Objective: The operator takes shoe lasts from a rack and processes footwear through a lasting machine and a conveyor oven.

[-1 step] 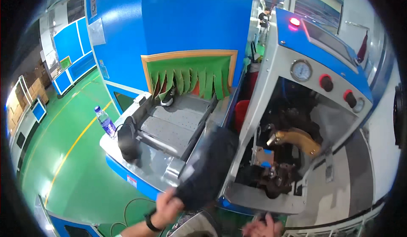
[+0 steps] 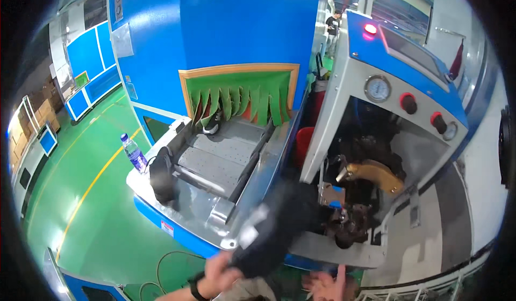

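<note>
In my left hand (image 2: 220, 277) is a black shoe upper (image 2: 279, 228) with white patches, smeared by motion. The fingers close on its lower left end, and the rest reaches up and right toward the press opening. My right hand (image 2: 325, 286) is apart from it at the lower edge, fingers spread, holding nothing. Another dark upper (image 2: 163, 177) lies on the left ledge of the conveyor machine (image 2: 215, 217). Inside the grey-framed press (image 2: 336, 257), at my right, sit a curved brass-coloured part (image 2: 376, 177) and dark metal fittings. A black shoe with a white sole (image 2: 213, 124) rests on the conveyor by the green curtain.
A purple-labelled bottle (image 2: 134, 154) stands on the ledge's left corner. Green strips (image 2: 242, 102) hang across the blue machine's opening. The press carries a gauge (image 2: 378, 88), red-ringed knobs (image 2: 408, 103) and a lit red lamp (image 2: 370, 29). A cable loops on the floor. A person (image 2: 333, 26) stands far back.
The black upper has moved right and down, closer to the press opening. My left hand has shifted slightly right and down with it. My right hand's fingers are more spread.
</note>
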`<action>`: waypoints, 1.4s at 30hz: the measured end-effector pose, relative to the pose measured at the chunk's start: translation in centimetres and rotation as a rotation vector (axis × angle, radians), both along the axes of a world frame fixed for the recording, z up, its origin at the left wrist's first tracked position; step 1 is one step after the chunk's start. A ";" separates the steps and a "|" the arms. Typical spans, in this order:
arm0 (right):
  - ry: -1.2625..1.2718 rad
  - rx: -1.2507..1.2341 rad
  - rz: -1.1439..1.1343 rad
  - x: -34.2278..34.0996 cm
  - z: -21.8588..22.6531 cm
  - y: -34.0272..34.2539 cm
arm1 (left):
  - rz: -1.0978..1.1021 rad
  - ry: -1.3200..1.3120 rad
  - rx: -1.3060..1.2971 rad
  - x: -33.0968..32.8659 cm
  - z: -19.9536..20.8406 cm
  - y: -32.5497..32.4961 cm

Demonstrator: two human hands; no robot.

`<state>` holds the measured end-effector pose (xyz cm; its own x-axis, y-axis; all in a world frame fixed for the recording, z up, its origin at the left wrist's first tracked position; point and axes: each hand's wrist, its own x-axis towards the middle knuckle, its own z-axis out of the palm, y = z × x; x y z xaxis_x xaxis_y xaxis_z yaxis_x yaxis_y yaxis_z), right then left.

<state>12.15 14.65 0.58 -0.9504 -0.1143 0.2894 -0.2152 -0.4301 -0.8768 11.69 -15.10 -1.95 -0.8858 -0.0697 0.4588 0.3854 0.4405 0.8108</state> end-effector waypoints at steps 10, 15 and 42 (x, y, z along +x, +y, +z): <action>-0.230 0.689 -0.386 6.5 -2.6 4.9 | -0.797 -0.763 0.786 3.5 1.5 10.5; -0.454 0.066 -0.038 8.2 -2.7 3.8 | -1.023 -0.806 0.408 3.5 -4.2 10.1; -0.777 0.016 -0.087 1.8 4.0 11.8 | -1.053 -0.260 0.070 -7.3 4.5 11.8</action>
<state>13.98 26.43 4.59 -0.8853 -0.0285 -0.4642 0.4310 -0.4254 -0.7958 4.42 -3.32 2.54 -0.5854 0.7634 0.2730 0.3555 -0.0610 0.9327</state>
